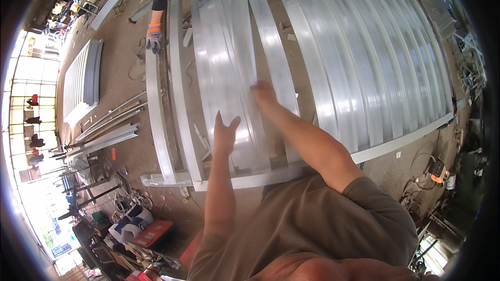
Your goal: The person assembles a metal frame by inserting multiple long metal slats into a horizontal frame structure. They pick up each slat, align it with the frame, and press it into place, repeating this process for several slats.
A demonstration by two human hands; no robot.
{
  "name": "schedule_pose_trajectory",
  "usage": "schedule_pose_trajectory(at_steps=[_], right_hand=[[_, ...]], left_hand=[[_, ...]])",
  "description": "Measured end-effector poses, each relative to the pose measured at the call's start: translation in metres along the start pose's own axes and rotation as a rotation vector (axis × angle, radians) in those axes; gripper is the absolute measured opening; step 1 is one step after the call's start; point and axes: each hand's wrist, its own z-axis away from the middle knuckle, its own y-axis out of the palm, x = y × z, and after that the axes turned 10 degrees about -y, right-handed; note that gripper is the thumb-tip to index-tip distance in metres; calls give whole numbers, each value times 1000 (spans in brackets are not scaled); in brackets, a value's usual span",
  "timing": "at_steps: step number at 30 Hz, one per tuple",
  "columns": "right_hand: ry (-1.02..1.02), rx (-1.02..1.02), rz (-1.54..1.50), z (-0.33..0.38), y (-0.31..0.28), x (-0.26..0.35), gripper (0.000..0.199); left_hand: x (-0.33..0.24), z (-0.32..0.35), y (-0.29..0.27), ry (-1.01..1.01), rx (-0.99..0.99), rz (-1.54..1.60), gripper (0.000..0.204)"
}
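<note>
Long silver aluminium slats (229, 67) lie side by side on a metal frame (271, 176) over the workshop floor. My left hand (225, 134) rests flat on a slat near the frame's near rail, fingers spread. My right hand (264, 94) presses on the neighbouring slat (276, 57) a little farther away, fingers curled over its edge. Neither hand lifts anything. To the right, a wide run of slats (375, 57) lies packed tightly together.
Another person's gloved hand (154, 37) hangs at the far end of the left rail (156, 119). A stack of profiles (82, 80) and loose bars (107, 138) lie on the floor at left. Tools and boxes (138, 226) crowd the lower left; cables and an orange device (436, 169) sit at right.
</note>
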Motion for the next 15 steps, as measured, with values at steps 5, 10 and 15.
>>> schedule_pose_trajectory(at_steps=[5,10,15], right_hand=[[-111,-216,2,5,-47,14,36],[-213,-147,270,13,-126,6,44],[-151,-144,139,33,-162,-9,51]], left_hand=[[4,0,-3,64,15,58,98],[14,1,9,132,91,57,98],[29,-5,36,113,3,29,97]])
